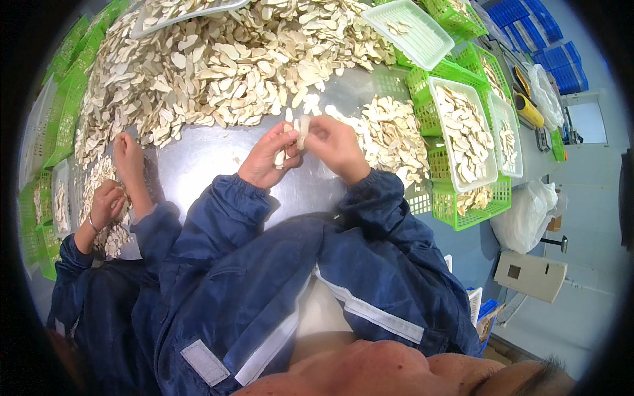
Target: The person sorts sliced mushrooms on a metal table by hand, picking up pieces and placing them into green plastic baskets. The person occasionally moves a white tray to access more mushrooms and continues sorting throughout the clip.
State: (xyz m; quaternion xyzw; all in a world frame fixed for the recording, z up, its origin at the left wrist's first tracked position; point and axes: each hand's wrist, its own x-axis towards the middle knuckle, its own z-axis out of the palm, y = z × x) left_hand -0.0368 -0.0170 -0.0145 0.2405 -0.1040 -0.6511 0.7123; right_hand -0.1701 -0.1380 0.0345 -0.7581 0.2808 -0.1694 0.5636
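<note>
My left hand [274, 154] is closed on several pale dried slices, which look like mushroom slices, above the metal table [208, 158]. Close beside it, my right hand [337, 146] pinches one slice [302, 131] between thumb and fingers; the fingertips of both hands nearly meet there. A large heap of similar slices [223, 64] spreads over the table beyond my hands. To the right of my right hand lies a smaller pile of slices [394, 136]. A few loose slices lie just past my fingertips.
At left, a co-worker's hands [116, 183] are over another pile [106, 237]. Green plastic baskets [470, 218] and white trays [490, 168] holding slices line the right side. Another white tray [426, 49] sits at the upper right. More green baskets [64, 123] stand at far left.
</note>
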